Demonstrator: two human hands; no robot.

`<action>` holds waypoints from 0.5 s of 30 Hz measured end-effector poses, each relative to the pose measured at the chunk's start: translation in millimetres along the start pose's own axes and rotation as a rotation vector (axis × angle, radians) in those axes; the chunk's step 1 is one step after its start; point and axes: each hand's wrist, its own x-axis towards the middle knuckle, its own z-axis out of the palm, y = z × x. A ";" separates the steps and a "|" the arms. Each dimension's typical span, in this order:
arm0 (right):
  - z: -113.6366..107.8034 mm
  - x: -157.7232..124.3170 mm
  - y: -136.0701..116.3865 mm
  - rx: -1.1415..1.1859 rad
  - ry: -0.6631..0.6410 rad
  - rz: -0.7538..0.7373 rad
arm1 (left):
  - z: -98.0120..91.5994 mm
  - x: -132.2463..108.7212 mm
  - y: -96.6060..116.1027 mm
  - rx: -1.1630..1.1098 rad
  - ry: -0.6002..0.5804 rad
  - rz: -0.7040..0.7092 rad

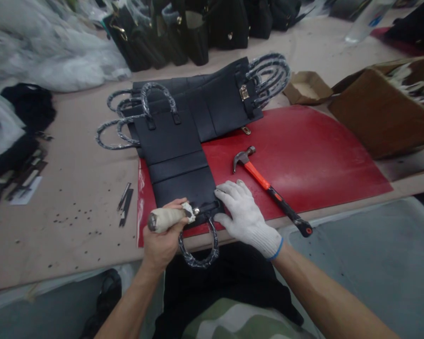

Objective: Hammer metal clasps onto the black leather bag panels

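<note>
My left hand is bare and closed round a thick tool wrapped in pale tape, whose narrow end is over the gold metal clasp. The clasp sits near the front edge of a black handbag panel lying flat. A plastic-wrapped handle hangs from that edge towards me. My right hand, in a white knit glove, rests with fingers stretched out at the panel's right corner. Right of it a claw hammer with an orange and black handle lies on the red mat.
More black bag panels with wrapped handles lie behind. A brown cardboard box and a small carton stand at the right. Thin metal tools lie at the left. Finished-looking black bags line the back, beside plastic wrapping.
</note>
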 end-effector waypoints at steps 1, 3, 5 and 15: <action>0.1 -0.4 0.3 0.001 0.000 0.000 | 7.8 1.7 -0.1 0.008 -0.012 0.013; 0.6 -0.8 0.7 0.006 0.004 -0.001 | 20.5 5.4 0.5 0.020 -0.040 0.042; 1.2 -0.7 1.0 0.012 0.011 -0.003 | 28.2 9.1 2.0 0.028 -0.074 0.065; -0.1 0.4 0.8 0.010 0.001 -0.006 | 33.5 15.3 5.7 0.085 -0.145 0.075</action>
